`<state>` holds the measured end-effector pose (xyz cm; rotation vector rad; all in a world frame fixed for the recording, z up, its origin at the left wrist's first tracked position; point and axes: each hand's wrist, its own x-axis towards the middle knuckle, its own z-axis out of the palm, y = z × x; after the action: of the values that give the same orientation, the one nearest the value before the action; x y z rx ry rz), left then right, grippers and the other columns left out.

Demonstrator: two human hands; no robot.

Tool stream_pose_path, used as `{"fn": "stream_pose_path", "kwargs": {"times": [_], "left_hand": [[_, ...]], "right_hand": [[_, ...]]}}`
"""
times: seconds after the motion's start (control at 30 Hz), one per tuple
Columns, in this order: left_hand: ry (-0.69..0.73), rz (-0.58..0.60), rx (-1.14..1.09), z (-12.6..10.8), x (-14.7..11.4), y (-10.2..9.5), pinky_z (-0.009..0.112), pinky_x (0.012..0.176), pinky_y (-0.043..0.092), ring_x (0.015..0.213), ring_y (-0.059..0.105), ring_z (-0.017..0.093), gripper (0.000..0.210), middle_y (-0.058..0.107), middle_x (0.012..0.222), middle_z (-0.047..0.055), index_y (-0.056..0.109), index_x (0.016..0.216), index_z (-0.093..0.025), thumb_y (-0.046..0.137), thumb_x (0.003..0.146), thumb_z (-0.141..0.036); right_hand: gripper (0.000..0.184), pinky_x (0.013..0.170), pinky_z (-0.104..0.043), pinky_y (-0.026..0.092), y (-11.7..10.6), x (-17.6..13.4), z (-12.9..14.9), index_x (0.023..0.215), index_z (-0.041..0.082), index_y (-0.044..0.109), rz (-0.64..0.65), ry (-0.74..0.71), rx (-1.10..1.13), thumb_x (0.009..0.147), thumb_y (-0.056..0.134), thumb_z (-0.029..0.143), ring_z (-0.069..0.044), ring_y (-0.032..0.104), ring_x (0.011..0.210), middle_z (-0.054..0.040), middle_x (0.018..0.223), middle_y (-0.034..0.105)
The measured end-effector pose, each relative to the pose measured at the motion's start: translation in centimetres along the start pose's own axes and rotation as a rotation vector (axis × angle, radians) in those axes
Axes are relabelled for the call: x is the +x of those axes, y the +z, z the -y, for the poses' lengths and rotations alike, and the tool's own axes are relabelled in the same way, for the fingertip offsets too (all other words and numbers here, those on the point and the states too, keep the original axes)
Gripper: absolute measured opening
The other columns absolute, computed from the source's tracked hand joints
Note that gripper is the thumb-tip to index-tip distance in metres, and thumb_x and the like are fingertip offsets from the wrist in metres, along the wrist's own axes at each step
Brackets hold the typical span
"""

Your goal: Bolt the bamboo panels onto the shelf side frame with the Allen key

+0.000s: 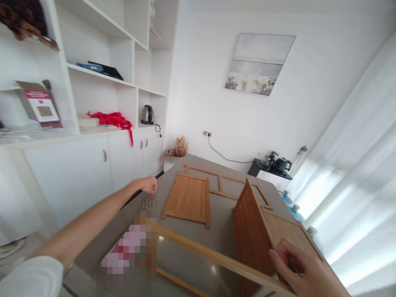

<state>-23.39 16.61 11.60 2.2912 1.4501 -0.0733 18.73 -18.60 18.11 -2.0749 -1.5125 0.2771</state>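
The table [216,222] fills the lower view. From its middle, the upright panel [252,235] stands at four o'clock, the near frame [198,248] spans six, the far frame [219,181] lies flat at twelve, and the flat panel [188,198] at ten. At four o'clock, beside the near frame's right end, the right hand [295,266] curls its fingers round a dark object [295,267], mostly hidden. At ten, the left hand [149,185] is a loose fist, contents impossible to tell, near the small screws [149,203].
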Motion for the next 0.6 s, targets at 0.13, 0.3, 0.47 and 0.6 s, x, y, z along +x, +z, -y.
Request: {"fn": "stream_pose_path", "kwargs": {"times": [0.13, 0.3, 0.47, 0.6], "left_hand": [[0.154, -0.192, 0.002, -2.0, -2.0, -4.6, 0.041, 0.088, 0.058, 0.104, 0.065, 0.027, 0.035, 0.065, 0.118, 0.006, 0.063, 0.12, -0.013, 0.062, 0.097, -0.04], [0.416, -0.524, 0.036, -6.0, -7.4, -11.2, 0.021, 0.086, 0.049, 0.093, 0.061, 0.013, 0.054, 0.068, 0.101, -0.003, 0.067, 0.121, -0.012, 0.043, 0.099, -0.055], [0.911, -0.679, 0.12, -15.8, -18.2, -9.5, 0.022, 0.091, 0.05, 0.1, 0.063, 0.009, 0.036, 0.068, 0.114, -0.003, 0.067, 0.122, -0.017, 0.049, 0.1, -0.039], [1.321, -0.573, 0.133, -24.1, -24.2, -3.4, 0.021, 0.081, 0.058, 0.088, 0.071, 0.012, 0.021, 0.075, 0.101, 0.001, 0.07, 0.111, -0.026, 0.057, 0.097, -0.016]], "right_hand": [[0.036, 0.033, -0.019, 0.037, -1.2, -0.4, 2.1, 0.063, 0.025, 0.039, 0.108, 0.03, 0.078, 0.079, 0.054, 0.054, -0.01, 0.04, 0.045, 0.0061, 0.055, 0.039], [0.026, 0.034, -0.017, 0.041, -1.8, -0.8, 2.8, 0.068, 0.024, 0.042, 0.114, -0.008, 0.13, 0.086, 0.052, 0.04, -0.009, 0.043, 0.048, 0.0065, 0.058, 0.044], [0.027, 0.033, -0.016, 0.039, -2.0, -0.9, 2.7, 0.069, 0.024, 0.04, 0.127, -0.023, 0.179, 0.086, 0.056, 0.037, -0.007, 0.048, 0.043, 0.0079, 0.058, 0.045], [0.029, 0.033, -0.016, 0.037, -2.1, -0.7, 2.6, 0.069, 0.023, 0.042, 0.168, -0.036, 0.222, 0.087, 0.058, 0.038, -0.008, 0.055, 0.042, 0.0083, 0.058, 0.047]]}}
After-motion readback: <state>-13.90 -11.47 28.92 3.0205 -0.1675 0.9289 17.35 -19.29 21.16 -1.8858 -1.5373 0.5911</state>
